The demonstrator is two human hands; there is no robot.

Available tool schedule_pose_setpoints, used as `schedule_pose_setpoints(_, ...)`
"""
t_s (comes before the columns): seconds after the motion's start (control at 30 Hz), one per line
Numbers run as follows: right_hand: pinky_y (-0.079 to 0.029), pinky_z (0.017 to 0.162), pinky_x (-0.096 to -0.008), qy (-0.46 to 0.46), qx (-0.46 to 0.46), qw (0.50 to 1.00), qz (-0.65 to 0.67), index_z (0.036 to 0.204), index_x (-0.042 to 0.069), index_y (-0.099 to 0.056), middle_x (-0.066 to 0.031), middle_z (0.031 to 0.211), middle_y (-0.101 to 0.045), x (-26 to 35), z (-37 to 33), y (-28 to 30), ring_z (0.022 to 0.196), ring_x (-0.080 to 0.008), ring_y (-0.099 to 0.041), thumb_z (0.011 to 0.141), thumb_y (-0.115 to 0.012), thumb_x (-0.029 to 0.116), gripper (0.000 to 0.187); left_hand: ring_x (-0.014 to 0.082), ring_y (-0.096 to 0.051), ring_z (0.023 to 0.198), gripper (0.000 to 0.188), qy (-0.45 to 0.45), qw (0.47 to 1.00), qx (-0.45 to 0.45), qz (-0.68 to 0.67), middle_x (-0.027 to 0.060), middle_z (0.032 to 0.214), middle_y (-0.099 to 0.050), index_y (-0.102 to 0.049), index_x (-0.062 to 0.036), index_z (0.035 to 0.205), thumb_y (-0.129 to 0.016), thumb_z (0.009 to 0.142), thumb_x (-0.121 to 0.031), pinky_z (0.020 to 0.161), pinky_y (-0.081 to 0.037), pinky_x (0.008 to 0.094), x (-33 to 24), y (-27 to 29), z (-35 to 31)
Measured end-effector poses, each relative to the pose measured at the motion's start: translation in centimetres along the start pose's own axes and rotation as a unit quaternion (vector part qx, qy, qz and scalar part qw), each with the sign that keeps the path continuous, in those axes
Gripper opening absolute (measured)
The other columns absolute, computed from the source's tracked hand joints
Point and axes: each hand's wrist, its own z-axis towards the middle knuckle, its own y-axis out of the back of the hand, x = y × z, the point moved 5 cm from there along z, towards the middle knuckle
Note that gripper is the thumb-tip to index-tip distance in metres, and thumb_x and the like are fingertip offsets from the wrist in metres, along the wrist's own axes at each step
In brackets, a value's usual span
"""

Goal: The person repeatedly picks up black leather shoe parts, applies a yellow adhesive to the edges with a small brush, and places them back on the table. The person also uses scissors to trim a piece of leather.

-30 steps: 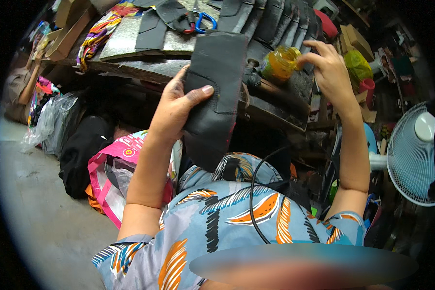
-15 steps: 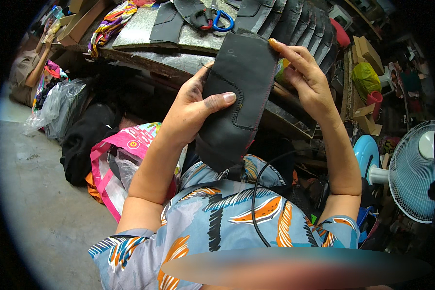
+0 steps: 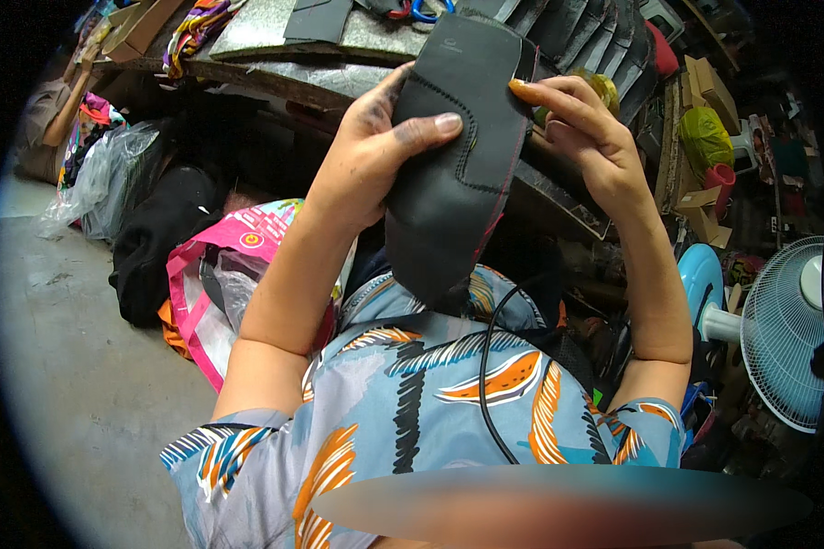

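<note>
jar (image 3: 604, 90): partly hidden behind hands (image 3: 597, 137) | pink bag (image 3: 212, 247): left | fan (image 3: 786, 339): right

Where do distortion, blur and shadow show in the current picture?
Head view: the corners go black and the edge of the workbench bows; head view: blur smears an oval over part of the patterned shirt; head view: deep shadow sits under the workbench, while the stitched black panel looks fairly sharp.
</note>
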Motion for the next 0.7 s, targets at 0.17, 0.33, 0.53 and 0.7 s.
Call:
schedule_pose_setpoints(0.17, -0.047, 0.073, -0.0276, 0.032, 0.010, 0.993, -0.115, 0.117, 0.019, -0.069, -0.0066, 0.106, -0.058, 1.3, -0.8, -1.2, 0.082, -0.0165, -0.057, 0.080, -0.057, -0.009, 0.047, 0.0144, -0.066, 0.084, 0.043, -0.016, 1.000, -0.009, 0.000, 0.0118, 0.103, -0.063, -0.049, 0.0053, 0.121, -0.066, 0.083, -0.004, 0.075, -0.056, 0.0258, 0.2, 0.4, 0.4)
schedule_pose_setpoints(0.33, -0.047, 0.068, -0.0291, 0.138, 0.012, 0.954, -0.267, 0.114, 0.025, -0.071, -0.0038, 0.100, -0.061, 2.8, -1.4, -2.2, 0.077, -0.0194, -0.058, 0.071, -0.062, -0.005, 0.053, 0.0144, -0.066, 0.081, 0.037, -0.025, 0.999, -0.032, 0.000, 0.0124, 0.099, -0.064, -0.050, 0.0048, 0.118, -0.064, 0.084, -0.004, 0.071, -0.057, 0.0254, 0.4, 1.1, 1.1)
schedule_pose_setpoints(0.53, -0.045, 0.064, -0.0259, 0.171, -0.003, 0.922, -0.348, 0.109, 0.018, -0.072, -0.0059, 0.102, -0.061, 3.0, -0.6, -1.7, 0.073, -0.0160, -0.053, 0.068, -0.061, -0.010, 0.051, 0.0154, -0.066, 0.079, 0.034, -0.016, 0.999, -0.045, -0.002, 0.0125, 0.097, -0.065, -0.051, 0.0041, 0.116, -0.063, 0.085, -0.004, 0.069, -0.056, 0.0273, 0.6, 1.2, 1.6)
schedule_pose_setpoints(0.7, -0.044, 0.064, -0.0259, 0.228, -0.011, 0.885, -0.406, 0.110, 0.030, -0.072, -0.0007, 0.099, -0.063, 4.1, -0.8, -2.1, 0.071, -0.0129, -0.057, 0.070, -0.068, 0.002, 0.049, 0.0158, -0.066, 0.077, 0.031, -0.034, 0.997, -0.068, 0.004, 0.0123, 0.095, -0.065, -0.053, 0.0038, 0.114, -0.062, 0.085, -0.004, 0.068, -0.056, 0.0282, 0.7, 1.9, 2.2)
